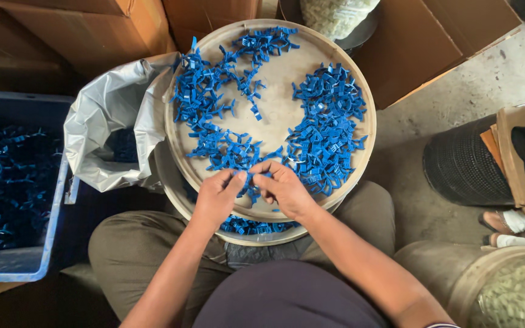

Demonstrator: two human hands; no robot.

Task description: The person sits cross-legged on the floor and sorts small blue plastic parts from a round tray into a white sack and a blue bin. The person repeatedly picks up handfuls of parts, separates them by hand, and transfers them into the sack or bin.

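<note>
Both hands pinch small blue plastic clips at the near rim of a round tray.

The left hand and right hand meet at six o'clock on the round tray, fingertips closed on one blue clip, likely for close work. Its axis is too hidden to tell. Loose clips heap at three and ten o'clock; a silver-lined bag gapes at nine.
</note>
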